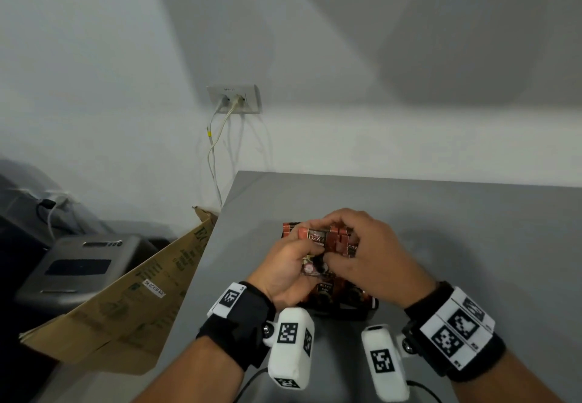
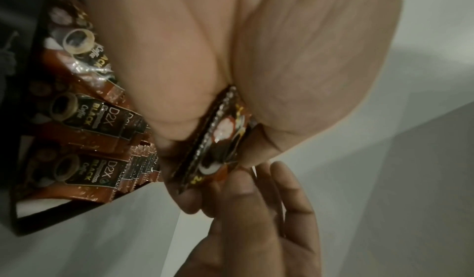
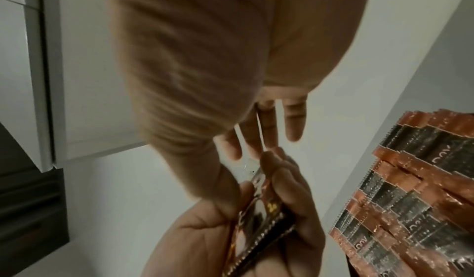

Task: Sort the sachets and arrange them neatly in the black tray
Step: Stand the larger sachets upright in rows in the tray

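Observation:
A black tray (image 1: 346, 313) sits on the grey table (image 1: 456, 223) under both hands. Brown "D2X Black Coffee" sachets (image 2: 84, 115) fill it in overlapping rows, and their silver-backed ends (image 3: 410, 190) show in the right wrist view. My left hand (image 1: 283, 264) grips a small stack of differently printed dark sachets (image 2: 220, 139) between thumb and fingers, just above the tray's left side. My right hand (image 1: 362, 245) arches over the tray, its fingers (image 3: 256, 135) fairly straight. Its thumb and fingertips touch the end of the held stack (image 3: 259, 220).
The table's left edge runs close beside the tray. Beyond it a flattened cardboard box (image 1: 126, 301) leans, with a grey machine (image 1: 78, 270) lower down. A wall socket (image 1: 234, 98) with cables is behind. Bare tabletop lies right of the tray.

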A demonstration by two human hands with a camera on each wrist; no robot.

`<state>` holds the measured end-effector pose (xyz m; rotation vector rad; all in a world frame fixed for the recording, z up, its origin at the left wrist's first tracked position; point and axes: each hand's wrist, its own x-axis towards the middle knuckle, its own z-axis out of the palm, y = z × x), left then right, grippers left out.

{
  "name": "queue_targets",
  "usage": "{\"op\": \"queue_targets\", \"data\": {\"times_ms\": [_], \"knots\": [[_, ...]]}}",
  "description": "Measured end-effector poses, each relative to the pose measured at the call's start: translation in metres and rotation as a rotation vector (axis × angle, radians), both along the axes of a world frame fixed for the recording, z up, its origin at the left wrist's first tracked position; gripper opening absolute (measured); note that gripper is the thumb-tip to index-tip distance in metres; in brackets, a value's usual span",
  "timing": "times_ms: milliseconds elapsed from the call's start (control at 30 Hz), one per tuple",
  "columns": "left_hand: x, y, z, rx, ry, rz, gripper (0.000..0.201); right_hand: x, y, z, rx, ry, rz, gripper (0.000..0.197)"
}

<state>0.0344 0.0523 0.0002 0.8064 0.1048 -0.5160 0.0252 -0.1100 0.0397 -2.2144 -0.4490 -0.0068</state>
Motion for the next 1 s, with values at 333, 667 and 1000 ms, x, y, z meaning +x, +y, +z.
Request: {"op": "queue_targets", "data": {"times_ms": [333, 667, 1000], "knots": [[0.003, -0.004, 0.004, -0.052, -0.012, -0.023, 0.063, -0.001, 0.000, -0.007, 0.058, 0.058, 0.166, 0.041], [-0.004, -0.004, -0.001, 0.415, -0.333, -0.017, 0.048, 0.014, -0.016, -0.012, 0.158, 0.146, -0.079, 0.029], [0.002, 0.024, -0.011, 0.650, -0.093, 0.163, 0.031, 0.017, -0.051, -0.025, -0.172, 0.157, -0.150, 0.030]]}}
